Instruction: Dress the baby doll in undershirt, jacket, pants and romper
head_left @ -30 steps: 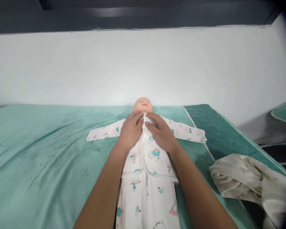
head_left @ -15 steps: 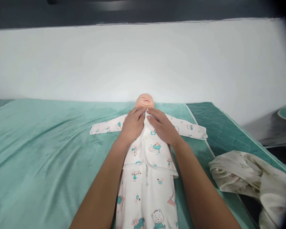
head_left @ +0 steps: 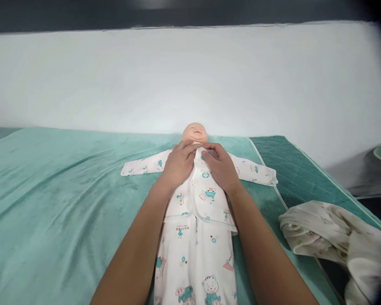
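A baby doll lies face up, dressed in a white printed baby shirt with long sleeves spread to both sides. White printed baby pants cover its lower part, with the shirt's hem over the waist. At the collar, just below the doll's chin, my left hand has its fingers closed on the shirt's left edge. Opposite it, my right hand is closed on the other edge, fingers bent. The fingertips of both hands meet near the neck. A button shows lower on the shirt front.
The doll lies on a green sheet, with a darker quilted green pad on the right. A crumpled white printed cloth lies at the right edge. A white wall rises right behind the doll's head.
My fingers have drawn closer together at the collar, with the right hand's fingers more bent. The view has shifted slightly; the doll and clothes lie as before.
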Tool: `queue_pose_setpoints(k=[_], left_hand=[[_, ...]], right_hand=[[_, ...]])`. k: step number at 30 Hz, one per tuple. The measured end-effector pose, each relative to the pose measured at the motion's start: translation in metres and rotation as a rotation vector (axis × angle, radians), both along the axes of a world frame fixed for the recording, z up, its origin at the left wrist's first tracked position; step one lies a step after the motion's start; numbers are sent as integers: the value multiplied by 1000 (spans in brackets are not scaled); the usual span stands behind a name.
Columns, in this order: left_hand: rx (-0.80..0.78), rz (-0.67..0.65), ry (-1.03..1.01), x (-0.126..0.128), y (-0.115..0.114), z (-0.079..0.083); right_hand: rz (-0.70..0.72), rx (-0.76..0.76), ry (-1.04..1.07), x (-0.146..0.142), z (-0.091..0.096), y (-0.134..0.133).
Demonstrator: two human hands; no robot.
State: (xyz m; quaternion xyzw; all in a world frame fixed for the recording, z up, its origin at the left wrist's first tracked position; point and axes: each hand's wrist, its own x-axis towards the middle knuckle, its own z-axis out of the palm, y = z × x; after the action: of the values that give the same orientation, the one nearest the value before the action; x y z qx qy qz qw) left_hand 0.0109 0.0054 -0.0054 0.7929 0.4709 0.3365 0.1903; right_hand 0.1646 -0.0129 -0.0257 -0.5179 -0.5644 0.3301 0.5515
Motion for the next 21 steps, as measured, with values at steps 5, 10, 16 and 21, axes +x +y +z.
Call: queue_pose_setpoints(k=[5,10,16,21], left_hand=[[-35,72,-41,3,-2,3],[-32,66,-46,5,-2,4],[-47,118,-291,3,-10,7],[-147,129,-384,-5,-34,6]], right_hand=[[54,-2,-100,2,4,-2],[94,26,-148,2,3,0],[7,73,21,1,3,-3],[74,118,-17,1,5,-20]])
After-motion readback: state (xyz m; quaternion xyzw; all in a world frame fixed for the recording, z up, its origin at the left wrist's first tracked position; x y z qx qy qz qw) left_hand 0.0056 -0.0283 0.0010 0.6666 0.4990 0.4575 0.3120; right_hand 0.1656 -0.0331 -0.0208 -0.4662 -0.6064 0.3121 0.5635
